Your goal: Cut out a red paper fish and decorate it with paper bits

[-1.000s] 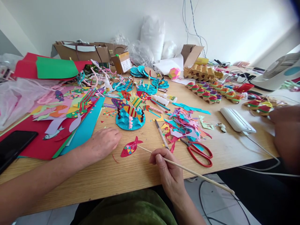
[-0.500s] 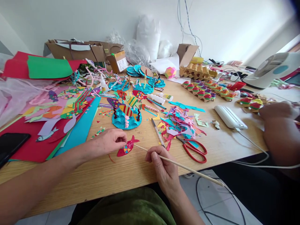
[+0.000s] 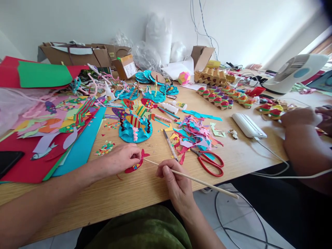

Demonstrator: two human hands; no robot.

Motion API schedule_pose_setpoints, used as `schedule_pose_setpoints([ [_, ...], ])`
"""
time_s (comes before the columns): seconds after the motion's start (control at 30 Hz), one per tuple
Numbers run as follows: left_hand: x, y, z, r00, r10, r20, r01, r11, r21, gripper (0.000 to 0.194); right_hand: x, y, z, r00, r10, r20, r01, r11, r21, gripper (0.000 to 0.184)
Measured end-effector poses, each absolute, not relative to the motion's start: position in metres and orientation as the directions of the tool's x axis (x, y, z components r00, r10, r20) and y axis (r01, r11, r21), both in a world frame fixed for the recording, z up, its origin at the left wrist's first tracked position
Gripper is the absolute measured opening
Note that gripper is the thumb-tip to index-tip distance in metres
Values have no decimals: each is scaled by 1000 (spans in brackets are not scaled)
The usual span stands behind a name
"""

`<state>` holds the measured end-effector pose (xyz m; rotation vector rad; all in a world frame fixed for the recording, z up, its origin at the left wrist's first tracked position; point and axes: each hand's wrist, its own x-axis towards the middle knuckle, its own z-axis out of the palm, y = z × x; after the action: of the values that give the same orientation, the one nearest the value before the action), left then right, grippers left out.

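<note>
In the head view, a red paper fish patterned with small coloured triangles [image 3: 132, 168] lies flat on the wooden tabletop [image 3: 114, 204], between its near edge and a blue scalloped base carrying striped and dotted paper fish [image 3: 133, 120]. Lying flat probably keeps its decorated face upward and steady; part of it is hidden behind the left hand [image 3: 127, 157].

The left hand's fingers are bent over the fish, thumb and forefinger close together. Whether they pinch a tiny piece or only touch the paper cannot be told. A heap of tiny multicoloured paper bits [image 3: 105, 148] lies just beyond this hand, seemingly within its easy reach.

The right hand [image 3: 175, 180] has its fingers closed around a long, thin, pale stick [image 3: 207, 185], gripping it toward its narrower end, likely for finer control of the tip. That tip lies just beside the fish's tail; contact is not clear. The thicker end slants out past the tabletop's near edge, apparently leaving the working side unobstructed.

Right of the fish lie a slim clear-barrelled pen [image 3: 170, 145] and red-handled metal scissors [image 3: 201, 154], the handles toward the near edge, perhaps for easy picking up. Beyond the scissors is a pile of mixed coloured paper scraps [image 3: 193, 133]. Near the tabletop's right side, a co-worker's hand [image 3: 301, 117] is beside painted egg-carton pieces.
</note>
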<state>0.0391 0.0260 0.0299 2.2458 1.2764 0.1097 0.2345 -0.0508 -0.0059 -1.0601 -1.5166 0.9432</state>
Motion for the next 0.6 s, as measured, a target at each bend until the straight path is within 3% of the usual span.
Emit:
schedule_pose_setpoints([
  [0.6, 41, 25, 33, 529, 814, -241, 812, -403, 422, 20, 234, -51, -7, -97, 958, 271, 143, 283, -948, 24],
])
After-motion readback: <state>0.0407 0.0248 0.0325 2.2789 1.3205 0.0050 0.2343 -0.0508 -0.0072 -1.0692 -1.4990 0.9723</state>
